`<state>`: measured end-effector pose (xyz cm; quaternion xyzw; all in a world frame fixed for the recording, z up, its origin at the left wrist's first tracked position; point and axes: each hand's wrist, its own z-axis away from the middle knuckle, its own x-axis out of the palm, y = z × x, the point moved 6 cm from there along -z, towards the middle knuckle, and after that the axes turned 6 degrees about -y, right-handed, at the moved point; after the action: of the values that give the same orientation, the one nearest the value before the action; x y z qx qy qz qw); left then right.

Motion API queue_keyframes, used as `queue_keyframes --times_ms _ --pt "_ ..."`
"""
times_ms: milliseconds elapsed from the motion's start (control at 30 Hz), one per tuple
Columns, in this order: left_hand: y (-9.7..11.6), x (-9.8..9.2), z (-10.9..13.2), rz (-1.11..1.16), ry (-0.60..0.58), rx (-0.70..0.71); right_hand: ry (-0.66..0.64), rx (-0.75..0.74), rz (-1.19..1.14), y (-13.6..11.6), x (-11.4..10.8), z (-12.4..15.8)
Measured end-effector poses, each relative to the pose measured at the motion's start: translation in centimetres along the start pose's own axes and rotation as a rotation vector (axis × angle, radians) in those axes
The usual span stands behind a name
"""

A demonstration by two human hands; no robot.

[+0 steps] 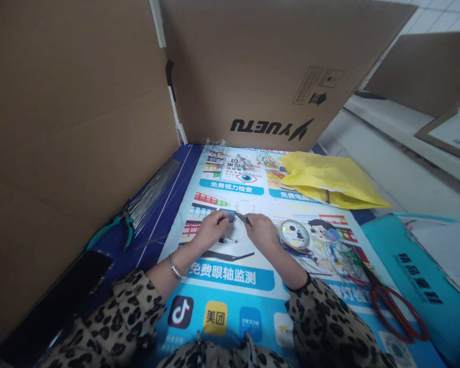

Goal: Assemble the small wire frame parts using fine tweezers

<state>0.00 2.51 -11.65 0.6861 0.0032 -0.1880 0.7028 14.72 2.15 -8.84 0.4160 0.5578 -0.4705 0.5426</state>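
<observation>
My left hand [213, 228] is closed in a pinch over the middle of the printed sheet [230, 245]. A small dark blue piece [227, 214] shows at its fingertips, too small to make out fully. My right hand [262, 232] is closed around a slim dark metal tool [244, 219], whose tip points at the left fingertips; its exact kind is unclear. A thin clear loop of line [245, 206] lies just beyond the fingers. Below them is a small beaded strand [230, 240]. A round spool [294, 234] with coloured strands beside it sits right of my right hand.
Cardboard walls [253, 66] close off the left and back. At left lie teal-handled pliers [128, 232], a bundle of thin wires [153, 194] and a black flat object [61, 301]. At right are a yellow bag [329, 179], red-handled scissors [398, 312] and a teal packet [391, 240].
</observation>
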Motion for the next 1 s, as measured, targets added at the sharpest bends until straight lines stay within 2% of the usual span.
queue_keyframes --times_ms 500,667,900,1000 --pt "0.3 -0.7 0.1 0.032 0.056 -0.003 0.034 -0.061 -0.038 -0.1 0.4 -0.1" --pt "-0.1 -1.7 -0.3 0.107 0.128 -0.051 0.043 -0.084 -0.061 -0.2 0.6 -0.2" --pt "-0.8 -2.0 -0.5 0.204 0.167 -0.045 0.284 -0.195 -0.040 -0.8 -0.5 0.8" --pt "-0.8 -2.0 -0.4 0.237 0.166 -0.056 0.323 -0.199 -0.055 -0.6 -0.6 0.9"
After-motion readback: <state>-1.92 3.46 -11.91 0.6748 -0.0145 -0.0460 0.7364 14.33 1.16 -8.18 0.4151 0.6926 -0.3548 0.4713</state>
